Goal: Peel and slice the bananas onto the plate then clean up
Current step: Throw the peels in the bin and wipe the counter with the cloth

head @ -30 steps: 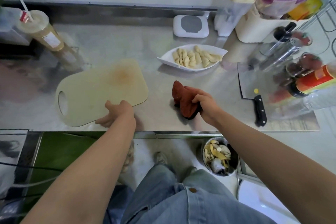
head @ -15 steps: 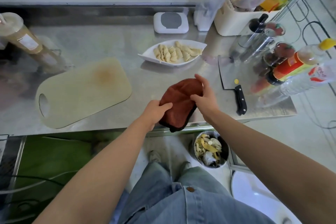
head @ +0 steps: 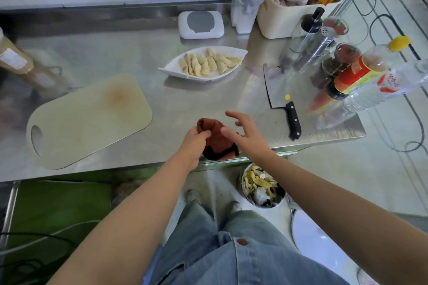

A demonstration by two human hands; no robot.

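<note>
The reddish cloth [head: 216, 140] is gripped in the curled fingers of the left hand [head: 194, 140] at the counter's [head: 185, 104] front edge. The right hand [head: 243, 132] is held beside it with fingers spread; contact cannot be told. The banana slices [head: 208, 63] are piled on the plate [head: 171, 71] further back. With a loose grip, the cloth could be dropped towards the peel bin [head: 262, 188] below. The cleaver [head: 281, 97], near the edge, could be knocked by a rightward wipe. Bare steel is left between cutting board [head: 88, 118] and cleaver.
</note>
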